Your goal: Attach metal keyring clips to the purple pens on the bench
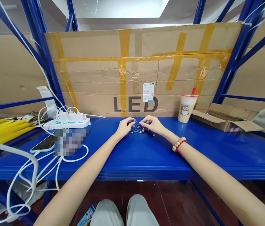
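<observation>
My left hand (124, 126) rests on the blue shelf (146, 153) with its fingers closed round a small dark blue cylindrical part (131, 121). My right hand (153, 123) lies close beside it, fingers pinched over small parts I cannot make out. Between and just below the hands lie a silver clip-like ring (137, 131) and a dark blue tube (150, 133). My right wrist wears a bead bracelet (179, 145).
A taped cardboard sheet marked LED (135, 104) stands behind the shelf. A drink cup with a red straw (187, 107) and an open cardboard box (226, 120) are at the right. A white power strip with chargers (68, 121), cables, a phone (43, 145) and yellow tubes (7, 128) lie at the left.
</observation>
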`<state>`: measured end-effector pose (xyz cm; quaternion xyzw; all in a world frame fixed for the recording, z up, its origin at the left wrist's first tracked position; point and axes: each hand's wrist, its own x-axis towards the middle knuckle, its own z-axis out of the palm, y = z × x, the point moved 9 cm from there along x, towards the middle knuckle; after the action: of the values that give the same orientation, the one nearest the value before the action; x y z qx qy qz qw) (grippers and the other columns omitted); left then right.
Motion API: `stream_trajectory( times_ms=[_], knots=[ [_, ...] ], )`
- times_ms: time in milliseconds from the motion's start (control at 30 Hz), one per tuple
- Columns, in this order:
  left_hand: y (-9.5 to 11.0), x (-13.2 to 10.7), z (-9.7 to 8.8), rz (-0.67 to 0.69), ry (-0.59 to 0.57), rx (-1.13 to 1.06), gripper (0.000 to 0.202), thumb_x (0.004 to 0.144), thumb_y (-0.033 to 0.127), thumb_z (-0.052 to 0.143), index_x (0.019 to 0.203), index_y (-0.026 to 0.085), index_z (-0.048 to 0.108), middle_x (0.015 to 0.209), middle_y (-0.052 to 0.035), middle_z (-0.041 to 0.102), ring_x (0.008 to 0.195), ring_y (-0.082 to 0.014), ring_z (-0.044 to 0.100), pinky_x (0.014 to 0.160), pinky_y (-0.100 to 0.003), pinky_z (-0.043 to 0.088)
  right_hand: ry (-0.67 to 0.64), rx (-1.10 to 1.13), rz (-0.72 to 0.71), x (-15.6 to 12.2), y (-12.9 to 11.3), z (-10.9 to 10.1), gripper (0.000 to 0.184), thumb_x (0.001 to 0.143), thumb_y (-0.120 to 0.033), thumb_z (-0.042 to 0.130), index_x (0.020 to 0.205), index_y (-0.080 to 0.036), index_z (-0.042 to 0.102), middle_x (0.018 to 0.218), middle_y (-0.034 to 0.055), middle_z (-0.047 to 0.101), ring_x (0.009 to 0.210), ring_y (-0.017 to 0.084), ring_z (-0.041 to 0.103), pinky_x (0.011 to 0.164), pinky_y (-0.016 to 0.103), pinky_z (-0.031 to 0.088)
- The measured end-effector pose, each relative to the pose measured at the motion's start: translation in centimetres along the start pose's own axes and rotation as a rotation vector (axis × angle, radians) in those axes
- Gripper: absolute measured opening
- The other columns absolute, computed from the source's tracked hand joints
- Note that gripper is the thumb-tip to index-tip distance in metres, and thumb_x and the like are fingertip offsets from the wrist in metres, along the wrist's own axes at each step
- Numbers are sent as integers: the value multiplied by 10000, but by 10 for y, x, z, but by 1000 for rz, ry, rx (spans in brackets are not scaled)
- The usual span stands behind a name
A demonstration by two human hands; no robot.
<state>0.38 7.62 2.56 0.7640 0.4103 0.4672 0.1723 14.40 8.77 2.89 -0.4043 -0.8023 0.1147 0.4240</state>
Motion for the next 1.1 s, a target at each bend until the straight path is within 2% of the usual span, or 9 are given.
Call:
stream_trajectory(
  times_ms=[100, 300, 533, 800, 967, 1100],
  knots=[
    [-7, 2, -7, -28, 47, -29, 185, 794, 227, 481, 876, 135, 619, 670, -20, 639, 690, -141, 604, 743, -262, 467, 49, -4, -10, -1, -2, -5, 281, 729, -424, 613, 841, -185, 712, 850, 46, 627, 599, 98, 534, 567, 238, 436],
    [-4, -2, 7, -21, -98, -75, 208, 775, 268, 495, 877, 138, 622, 674, -15, 633, 623, -128, 573, 659, -245, 458, 62, -14, -93, -1, -16, -3, 207, 715, -364, 651, 845, -220, 724, 799, 23, 588, 621, 97, 527, 606, 243, 420],
    [-1, -4, 22, -32, -239, -165, 288, 798, 355, 466, 854, 119, 622, 630, -12, 607, 538, -99, 492, 577, -227, 388, 95, -93, -217, -3, -30, -11, 184, 723, -394, 654, 779, -234, 727, 806, 7, 523, 600, 78, 493, 514, 219, 355],
    [1, -11, 29, -89, -289, -310, 258, 751, 366, 570, 831, 121, 567, 655, -16, 623, 591, -94, 499, 583, -222, 342, 46, -241, -297, -9, -39, -12, 163, 772, -362, 614, 743, -239, 718, 835, 12, 525, 648, 84, 499, 511, 207, 333],
    [0, -11, 34, -155, -322, -432, 355, 723, 461, 586, 820, 123, 535, 630, 4, 585, 476, -52, 372, 497, -213, 263, 71, -189, -300, -8, -39, -15, 154, 766, -352, 617, 752, -230, 709, 832, 8, 514, 616, 76, 488, 508, 208, 348],
    [0, -10, 36, -193, -343, -540, 433, 689, 519, 598, 845, 120, 537, 564, 45, 495, 432, -32, 297, 471, -212, 214, 116, -101, -296, -6, -42, -18, 163, 744, -365, 637, 788, -227, 711, 822, 8, 492, 596, 74, 476, 503, 212, 361]
  ],
)
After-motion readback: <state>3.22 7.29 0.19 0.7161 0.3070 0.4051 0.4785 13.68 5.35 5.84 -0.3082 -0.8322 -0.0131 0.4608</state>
